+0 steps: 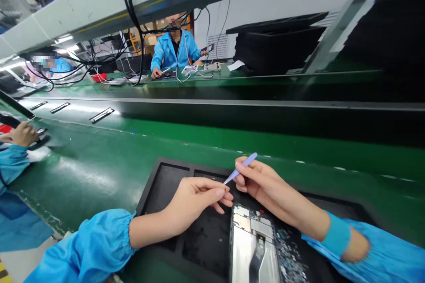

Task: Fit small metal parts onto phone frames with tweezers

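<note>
Many small pieces (291,257) in black tray (150,184)

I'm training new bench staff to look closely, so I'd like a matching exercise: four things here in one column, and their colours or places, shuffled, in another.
Things
1. Pointed tool
2. Armband
3. Small loose parts
4. Workbench

Colours or places
A. Green, with a shiny surface
B. Heaped beside the silver opened device
C. Around the right forearm
D. Lavender, held in the right hand

Right pairs
1-D, 2-C, 3-B, 4-A
</note>
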The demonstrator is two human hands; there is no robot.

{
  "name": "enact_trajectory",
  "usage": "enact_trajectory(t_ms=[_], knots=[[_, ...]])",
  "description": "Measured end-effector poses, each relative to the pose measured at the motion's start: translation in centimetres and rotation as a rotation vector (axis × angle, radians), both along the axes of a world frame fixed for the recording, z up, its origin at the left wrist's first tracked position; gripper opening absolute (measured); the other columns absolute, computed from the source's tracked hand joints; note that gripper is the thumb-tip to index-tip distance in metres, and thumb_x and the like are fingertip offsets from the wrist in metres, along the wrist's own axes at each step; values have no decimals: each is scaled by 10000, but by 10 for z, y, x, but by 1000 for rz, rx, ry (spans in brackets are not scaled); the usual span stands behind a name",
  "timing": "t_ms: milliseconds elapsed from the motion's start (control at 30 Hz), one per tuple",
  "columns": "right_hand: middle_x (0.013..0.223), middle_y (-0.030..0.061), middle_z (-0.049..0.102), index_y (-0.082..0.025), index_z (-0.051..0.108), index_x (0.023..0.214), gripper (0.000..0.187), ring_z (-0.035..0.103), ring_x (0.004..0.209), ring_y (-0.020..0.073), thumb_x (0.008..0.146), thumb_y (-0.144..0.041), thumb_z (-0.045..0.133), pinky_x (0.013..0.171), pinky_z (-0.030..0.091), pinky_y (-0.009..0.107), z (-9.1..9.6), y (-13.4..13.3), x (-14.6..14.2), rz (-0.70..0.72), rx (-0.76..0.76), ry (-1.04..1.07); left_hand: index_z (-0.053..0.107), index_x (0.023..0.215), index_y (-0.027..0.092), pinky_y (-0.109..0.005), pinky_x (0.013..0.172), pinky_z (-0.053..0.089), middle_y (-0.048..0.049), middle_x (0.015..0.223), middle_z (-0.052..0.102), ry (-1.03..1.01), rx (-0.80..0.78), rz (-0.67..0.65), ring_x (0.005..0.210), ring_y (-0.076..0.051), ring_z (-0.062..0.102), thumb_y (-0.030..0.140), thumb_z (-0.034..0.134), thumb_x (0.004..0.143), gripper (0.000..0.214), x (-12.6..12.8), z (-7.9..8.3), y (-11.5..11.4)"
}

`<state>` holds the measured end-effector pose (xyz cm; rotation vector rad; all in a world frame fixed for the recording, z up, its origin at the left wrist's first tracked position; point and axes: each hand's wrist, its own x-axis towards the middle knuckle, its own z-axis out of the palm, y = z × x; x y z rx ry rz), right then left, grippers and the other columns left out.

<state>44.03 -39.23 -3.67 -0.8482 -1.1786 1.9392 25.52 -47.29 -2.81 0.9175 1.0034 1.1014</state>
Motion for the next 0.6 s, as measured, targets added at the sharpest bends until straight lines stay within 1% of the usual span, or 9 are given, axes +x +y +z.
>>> enact_trajectory(t_ms=[100, 200, 300, 400, 433, 500, 600], knots=[[687, -21, 546, -172, 543, 846, 491, 473, 612, 105, 784, -551, 849, 570, 420, 222, -3, 2, -1, -13, 11, -22, 764, 929, 90, -229, 661, 551, -129, 873, 730, -8, -19, 19, 767, -166, 689, 469, 843, 773, 418, 0, -2, 1], [675, -24, 565, -174, 542, 867, 499, 484, 587, 102, 775, -558, 848, 552, 410, 220, -3, 2, -1, -48, 57, -50, 756, 920, 75, -235, 656, 556, -138, 862, 724, -11, -59, 24, 761, -174, 688, 426, 853, 761, 397, -1, -5, 3], [649, -21, 579, -178, 548, 871, 484, 492, 553, 109, 782, -559, 833, 518, 403, 227, -3, 2, 1, -98, 181, -75, 727, 877, 73, -247, 652, 553, -121, 825, 704, -18, -68, 85, 731, -167, 665, 386, 835, 754, 353, -3, -7, 4], [617, -4, 599, -178, 585, 862, 426, 531, 535, 130, 818, -542, 802, 496, 424, 237, -4, -1, 4, -121, 367, -192, 648, 797, 121, -209, 604, 501, -36, 740, 633, -39, -21, 242, 663, -115, 592, 362, 743, 776, 260, -6, -7, 7], [620, 6, 610, -179, 600, 850, 394, 558, 546, 141, 840, -527, 784, 503, 444, 242, -5, -3, 5, -100, 431, -241, 615, 780, 137, -191, 578, 470, -9, 714, 595, -47, -4, 298, 636, -97, 558, 353, 706, 779, 235, -8, -7, 7], [623, 13, 621, -188, 619, 825, 323, 593, 545, 154, 892, -482, 733, 501, 467, 248, -6, -9, 6, -2, 533, -323, 561, 763, 154, -172, 533, 410, 23, 685, 525, -60, 7, 377, 595, -75, 498, 332, 654, 774, 201, -9, -7, 9], [557, -24, 580, -206, 639, 832, 232, 551, 446, 137, 952, -402, 661, 445, 435, 244, -7, -16, 5, 193, 651, -402, 525, 770, 160, -167, 489, 359, 34, 681, 473, -77, -31, 419, 556, -65, 448, 317, 633, 766, 191, -11, -8, 11]])
